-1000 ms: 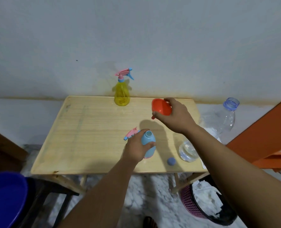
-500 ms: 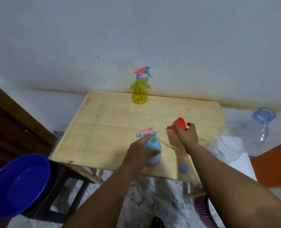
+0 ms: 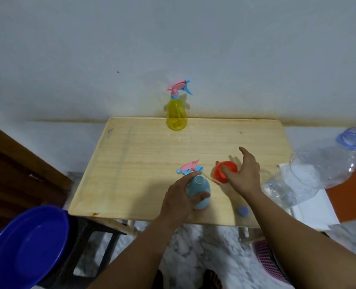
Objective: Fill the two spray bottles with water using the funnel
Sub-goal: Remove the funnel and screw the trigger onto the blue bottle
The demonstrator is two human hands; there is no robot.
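The blue spray bottle (image 3: 199,191) stands upright near the front edge of the wooden surface (image 3: 131,163), its long axis vertical and its open neck facing up; whether anything is inside cannot be told through the opaque body. The left hand (image 3: 181,197) grips it, fingers (image 3: 190,176) curled round the far side and thumb across the near side. Its pink and blue spray head (image 3: 189,167) lies on the surface just behind the bottle, nozzle pointing left, with a thin tube running right from it toward the funnel.

The orange funnel (image 3: 223,172) lies just right of the bottle, tipped so its wide mouth faces up and toward the camera. The right hand (image 3: 243,174) rests at it with the thumb pressed into the bowl; the other fingers are spread apart and mostly straight, reaching toward the far side.

The yellow spray bottle (image 3: 176,113) stands upright at the far edge against the wall, pink and blue trigger head screwed on and its nozzle pointing right; it is translucent, with no clear water level visible.

A small blue cap (image 3: 243,211) lies near the front edge, right of the blue bottle. A large clear water bottle (image 3: 323,170) leans at the right end of the surface, its open blue-ringed neck pointing up and right, some water pooled in its lower end. A blue basin (image 3: 25,249) sits on a dark stool at lower left, nothing seen inside. A pink basket (image 3: 264,257) stands on the floor under the right end.
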